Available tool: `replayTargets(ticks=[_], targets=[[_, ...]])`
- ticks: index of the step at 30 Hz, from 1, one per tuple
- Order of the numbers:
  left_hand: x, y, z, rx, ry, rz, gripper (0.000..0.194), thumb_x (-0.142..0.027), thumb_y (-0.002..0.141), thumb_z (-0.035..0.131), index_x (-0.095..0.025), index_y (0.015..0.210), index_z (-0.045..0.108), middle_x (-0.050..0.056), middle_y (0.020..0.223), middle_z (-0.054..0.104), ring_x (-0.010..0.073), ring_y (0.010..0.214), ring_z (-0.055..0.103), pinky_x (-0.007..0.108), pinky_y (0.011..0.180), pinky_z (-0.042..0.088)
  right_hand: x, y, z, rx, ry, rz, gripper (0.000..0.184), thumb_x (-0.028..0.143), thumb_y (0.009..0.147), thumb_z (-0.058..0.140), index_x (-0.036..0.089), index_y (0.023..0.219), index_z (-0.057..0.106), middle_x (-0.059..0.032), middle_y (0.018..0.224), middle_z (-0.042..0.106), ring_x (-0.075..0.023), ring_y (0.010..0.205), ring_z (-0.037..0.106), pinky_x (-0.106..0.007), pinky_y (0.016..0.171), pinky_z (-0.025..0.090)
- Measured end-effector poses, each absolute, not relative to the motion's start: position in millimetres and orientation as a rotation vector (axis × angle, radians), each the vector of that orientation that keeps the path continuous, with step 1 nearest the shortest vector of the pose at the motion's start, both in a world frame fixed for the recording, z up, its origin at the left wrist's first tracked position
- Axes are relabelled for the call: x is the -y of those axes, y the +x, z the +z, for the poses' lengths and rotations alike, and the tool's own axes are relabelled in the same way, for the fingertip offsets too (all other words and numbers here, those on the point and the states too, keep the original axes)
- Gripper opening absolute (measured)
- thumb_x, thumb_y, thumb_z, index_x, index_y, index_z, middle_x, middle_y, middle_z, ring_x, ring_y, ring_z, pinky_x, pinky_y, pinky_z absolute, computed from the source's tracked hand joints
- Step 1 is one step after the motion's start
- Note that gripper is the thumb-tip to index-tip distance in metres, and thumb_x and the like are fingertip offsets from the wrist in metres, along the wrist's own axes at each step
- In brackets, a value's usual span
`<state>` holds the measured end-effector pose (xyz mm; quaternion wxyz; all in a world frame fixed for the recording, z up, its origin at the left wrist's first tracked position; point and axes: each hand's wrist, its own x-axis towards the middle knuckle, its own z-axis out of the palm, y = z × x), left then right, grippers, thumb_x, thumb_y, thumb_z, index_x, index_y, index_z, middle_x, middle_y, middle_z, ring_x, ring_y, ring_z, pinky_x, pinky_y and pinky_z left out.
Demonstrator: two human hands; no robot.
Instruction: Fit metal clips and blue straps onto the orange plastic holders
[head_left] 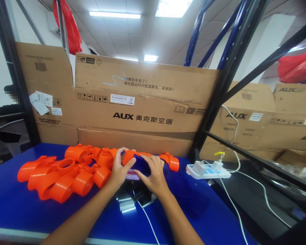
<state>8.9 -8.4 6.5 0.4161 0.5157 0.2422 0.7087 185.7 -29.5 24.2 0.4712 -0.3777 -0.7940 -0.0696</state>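
My left hand (pixel 119 168) is closed, thumb and fingers bent around an orange plastic part (pixel 127 157) at the far middle of the blue table. Close beside it, my right hand (pixel 154 172) has curled fingers and a thumb pointing left; what lies between them looks dark blue and I cannot make it out. Just below the thumbs shows a small pinkish-purple object (pixel 132 175), partly covered. Nearer to me, between my forearms, sit a shiny silver metal piece (pixel 126 204) and a dark device (pixel 142 197) with a white cable.
Several orange plastic ring-shaped parts (pixel 61 187) are heaped left of my hands, and another orange ring (pixel 172 161) lies to the right. A white power strip (pixel 207 170) with plugs and cables is at the right edge. Behind stands a cardboard panel (pixel 142 132) and a black rack post (pixel 216 98).
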Motion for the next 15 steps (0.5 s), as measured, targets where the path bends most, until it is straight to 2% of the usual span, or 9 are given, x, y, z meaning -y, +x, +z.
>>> replayTargets(ticks=[9,15], targets=[[8.7,7.9,6.5,-0.603,1.241,1.766,0.051,-0.038,0.081,0.084,-0.027,0.12,0.055,0.01,0.125,0.074,0.0292,0.12,0.069,0.052,0.11,0.048,30.9,184.1,23.6,1.943,-0.93,-0.155,0.058,0.046,0.09,0.078,0.033,0.143,0.059,-0.0099,0.124,0.07,-0.0344,0.114,0.061,-0.053,0.1,0.042],[9.4,11.4,5.7,-0.564,1.199,1.747,0.061,-0.04,0.081,0.084,-0.027,0.134,0.057,0.011,0.132,0.07,0.0303,0.125,0.066,0.049,0.113,0.047,30.1,182.8,24.1,1.855,-0.949,-0.093,0.061,0.047,0.088,0.079,0.032,0.143,0.059,-0.0112,0.126,0.07,-0.0354,0.115,0.062,-0.056,0.104,0.044]])
